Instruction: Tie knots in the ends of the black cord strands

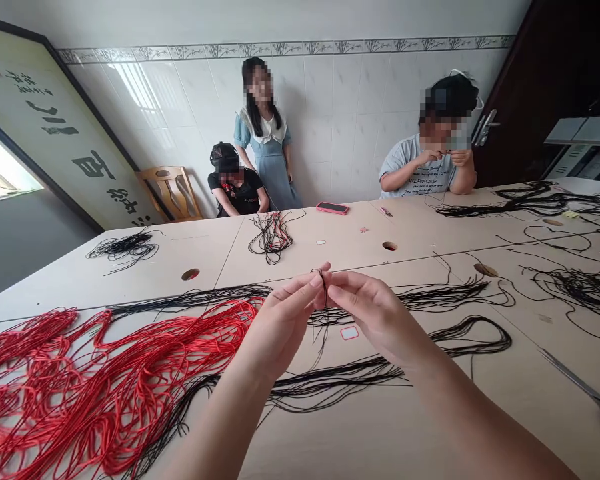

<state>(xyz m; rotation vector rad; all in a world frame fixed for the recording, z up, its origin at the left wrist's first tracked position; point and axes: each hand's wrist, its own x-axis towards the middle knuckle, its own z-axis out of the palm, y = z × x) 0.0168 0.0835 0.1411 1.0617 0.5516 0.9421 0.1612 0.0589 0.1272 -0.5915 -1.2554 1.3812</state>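
Observation:
My left hand (280, 327) and my right hand (375, 313) meet above the table, their fingertips pinching a short loop of thin black cord (322, 290) between them. Its loose ends hang down past my fingers. Below my left hand lies a large tangle of red cord (105, 373). Long strands of black cord (340, 387) spread under both hands. A small pink-edged label (349, 333) lies just below my right hand. Steel scissors (580, 387) rest at the lower right, beyond my right arm.
The pale table (330, 240) has round holes and holds more cord bundles and a pink phone (333, 208). Beyond it are a seated person (427, 160) working with both hands, a capped seated person (233, 183), a standing person (270, 160), and a wooden chair (173, 193).

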